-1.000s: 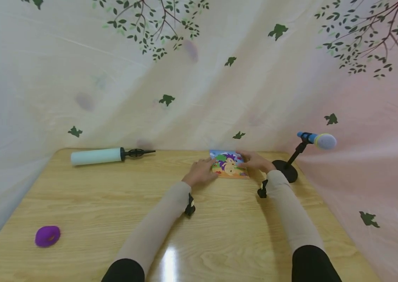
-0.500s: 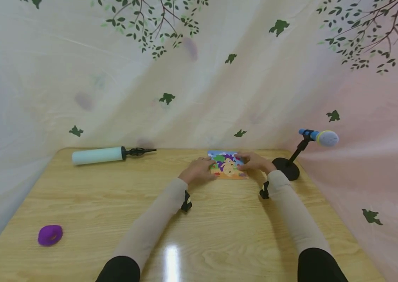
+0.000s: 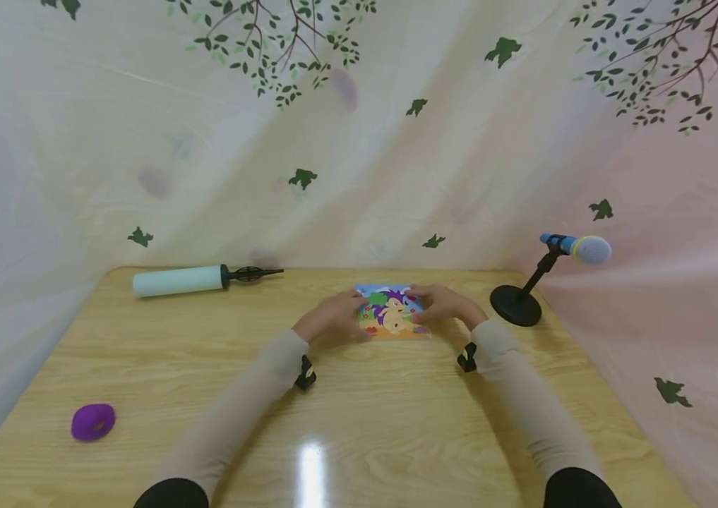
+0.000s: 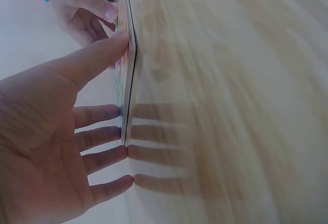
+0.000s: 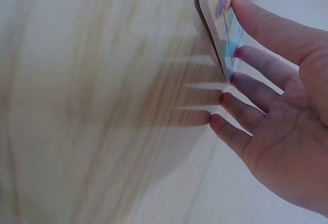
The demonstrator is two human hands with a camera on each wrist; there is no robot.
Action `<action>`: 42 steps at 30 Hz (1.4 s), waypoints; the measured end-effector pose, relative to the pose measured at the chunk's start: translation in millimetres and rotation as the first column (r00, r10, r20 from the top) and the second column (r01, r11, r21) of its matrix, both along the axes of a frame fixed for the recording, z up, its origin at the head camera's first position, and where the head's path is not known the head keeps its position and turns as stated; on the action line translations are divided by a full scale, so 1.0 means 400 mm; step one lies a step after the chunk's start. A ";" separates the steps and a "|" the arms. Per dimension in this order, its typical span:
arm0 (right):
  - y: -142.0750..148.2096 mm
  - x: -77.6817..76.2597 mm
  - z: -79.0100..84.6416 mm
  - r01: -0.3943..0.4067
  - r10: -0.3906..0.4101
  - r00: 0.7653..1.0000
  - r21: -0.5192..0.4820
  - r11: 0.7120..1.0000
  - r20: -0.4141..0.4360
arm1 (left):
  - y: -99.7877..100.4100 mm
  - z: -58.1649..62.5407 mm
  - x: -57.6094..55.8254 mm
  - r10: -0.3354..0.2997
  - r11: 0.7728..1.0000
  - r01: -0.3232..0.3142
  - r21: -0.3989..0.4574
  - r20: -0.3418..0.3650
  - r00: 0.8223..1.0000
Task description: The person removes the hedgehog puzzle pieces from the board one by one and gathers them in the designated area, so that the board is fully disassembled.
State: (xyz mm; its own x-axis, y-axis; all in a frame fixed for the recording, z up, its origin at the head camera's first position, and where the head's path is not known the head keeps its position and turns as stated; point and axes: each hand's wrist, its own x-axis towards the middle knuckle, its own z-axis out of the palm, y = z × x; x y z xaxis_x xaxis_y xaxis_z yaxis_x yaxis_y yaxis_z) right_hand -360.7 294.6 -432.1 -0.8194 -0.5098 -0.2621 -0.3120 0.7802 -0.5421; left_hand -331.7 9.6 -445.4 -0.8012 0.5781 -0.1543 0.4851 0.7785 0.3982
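A flat, thin picture puzzle (image 3: 393, 315) with a purple-haired cartoon figure lies on the table between both hands. Cut lines cross its face in the right wrist view. At its left side is my left hand (image 3: 331, 315), thumb laid on the face and straight fingers spread along the edge, as the left wrist view shows. My right hand (image 3: 450, 305) rests at the opposite side, its thumb on the face (image 5: 224, 14). The fingers there stretch out toward the edge and tabletop. Neither hand curls round the puzzle.
A pale blue hand pump (image 3: 177, 281) with a black nozzle lies at the back left. Behind the right hand, a blue microphone (image 3: 575, 248) stands on a black round base (image 3: 515, 306). A purple lump (image 3: 93, 422) sits at the front left of the wooden table (image 3: 397, 423).
Both hands have slid the puzzle left and toward me, away from the table's back edge. The microphone and pump have stayed in place.
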 end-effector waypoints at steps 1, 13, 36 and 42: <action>-0.009 0.004 -0.002 -0.005 0.005 1.000 -0.003 1.000 -0.006 | -0.010 -0.001 0.004 0.002 1.000 -0.002 -0.005 -0.001 1.000; -0.117 0.057 -0.021 -0.038 0.037 0.999 -0.020 0.999 -0.040 | -0.137 -0.007 0.054 -0.011 0.999 0.010 -0.052 -0.029 1.000; -0.296 0.159 -0.005 -0.132 0.132 0.991 -0.044 0.990 0.000 | -0.353 -0.002 0.176 -0.027 0.998 0.025 -0.053 -0.030 0.999; -0.309 0.161 0.001 -0.153 0.152 0.988 -0.037 0.988 -0.014 | -0.365 0.003 0.184 -0.026 0.999 0.024 -0.041 -0.046 0.999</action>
State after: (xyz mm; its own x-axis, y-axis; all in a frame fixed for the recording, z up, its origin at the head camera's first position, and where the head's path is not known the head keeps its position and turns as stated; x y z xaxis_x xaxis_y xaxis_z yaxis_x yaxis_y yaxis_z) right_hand -296.3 170.9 -431.6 -0.7340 -0.6386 -0.2311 -0.4321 0.7017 -0.5665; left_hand -257.9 -136.3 -444.1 -0.7934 0.5921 -0.1411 0.5218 0.7810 0.3432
